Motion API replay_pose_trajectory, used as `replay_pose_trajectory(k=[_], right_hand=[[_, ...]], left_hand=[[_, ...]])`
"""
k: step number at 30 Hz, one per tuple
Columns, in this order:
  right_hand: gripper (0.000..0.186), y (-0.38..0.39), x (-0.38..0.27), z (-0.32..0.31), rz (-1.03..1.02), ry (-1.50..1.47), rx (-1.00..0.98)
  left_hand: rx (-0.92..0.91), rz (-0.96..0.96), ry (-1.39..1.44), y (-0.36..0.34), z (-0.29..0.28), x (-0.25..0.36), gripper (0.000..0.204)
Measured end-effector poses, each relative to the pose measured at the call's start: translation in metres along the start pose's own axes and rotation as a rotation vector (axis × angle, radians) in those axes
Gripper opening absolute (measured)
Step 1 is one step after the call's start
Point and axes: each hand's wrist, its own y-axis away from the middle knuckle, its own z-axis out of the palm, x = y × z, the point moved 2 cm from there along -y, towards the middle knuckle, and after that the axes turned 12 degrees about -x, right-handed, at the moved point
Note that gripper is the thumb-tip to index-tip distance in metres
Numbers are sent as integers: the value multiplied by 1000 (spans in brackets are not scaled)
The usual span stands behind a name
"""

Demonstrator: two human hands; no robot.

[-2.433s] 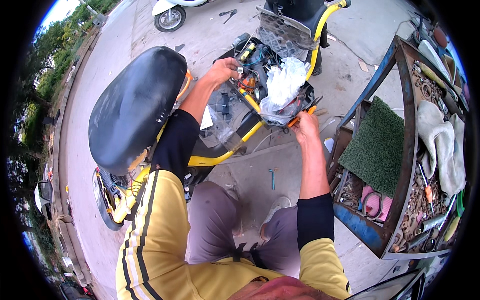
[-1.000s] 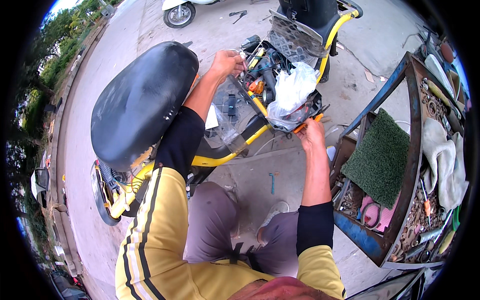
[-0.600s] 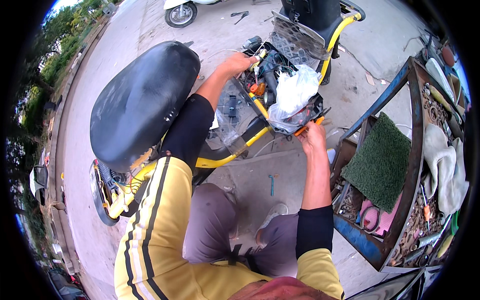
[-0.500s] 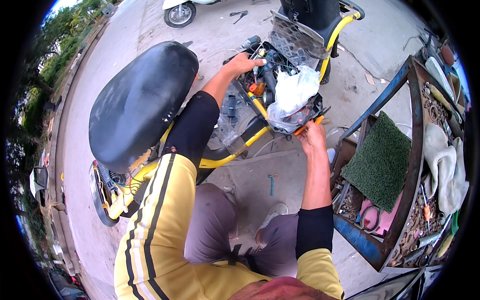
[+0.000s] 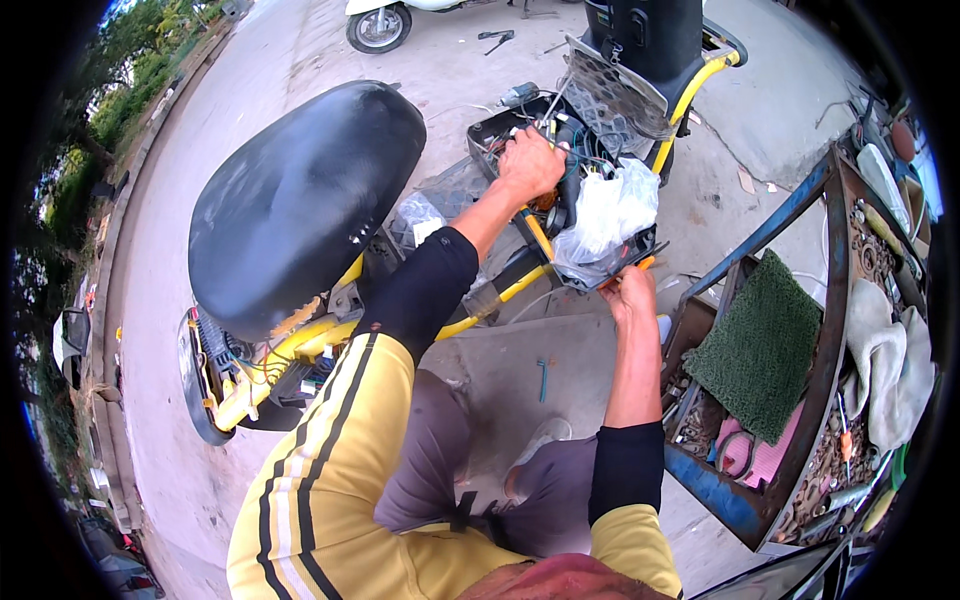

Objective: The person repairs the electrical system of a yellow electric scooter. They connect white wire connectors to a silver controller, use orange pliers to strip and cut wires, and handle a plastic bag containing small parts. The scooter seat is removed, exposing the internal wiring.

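My left hand (image 5: 533, 165) reaches over the scooter's open black compartment (image 5: 482, 130), its fingers bent down among the wires (image 5: 575, 135); what they hold, if anything, is hidden. A crumpled white plastic bag (image 5: 612, 210) lies on the compartment's right part. By the near right corner, my right hand (image 5: 633, 297) is closed around an orange-handled tool (image 5: 646, 263), apparently pliers, with its dark end toward the compartment. Yellow frame tubes (image 5: 524, 284) run beneath. The black seat (image 5: 300, 210) is to the left of my left arm.
On the right stands a rusty blue metal rack (image 5: 715, 492) with a green turf mat (image 5: 755, 345), loose hardware and grey gloves (image 5: 880, 340). A teal hex key (image 5: 543, 380) lies on the ground between my feet. Beyond are a black bag (image 5: 645, 40) and a white scooter's wheel (image 5: 380, 28).
My left hand has moved right, from the compartment's left edge in over the wires, and its fingers have bent down. My right hand stays on the orange-handled tool. The view has shifted slightly.
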Motion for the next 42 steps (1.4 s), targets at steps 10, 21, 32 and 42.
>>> replay_pose_trajectory(k=[10,21,32,42], right_hand=[[35,-1,5,-6,35,4,52],[35,5,2,0,12,-8,72],[31,3,4,-1,-10,-21,103],[20,16,-5,9,-54,-3,42]], left_hand=[[193,59,-26,42,13,31,65],[125,118,-19,79,27,36,64],[63,65,465,97,36,51,76],[85,267,-49,112,5,12,41]])
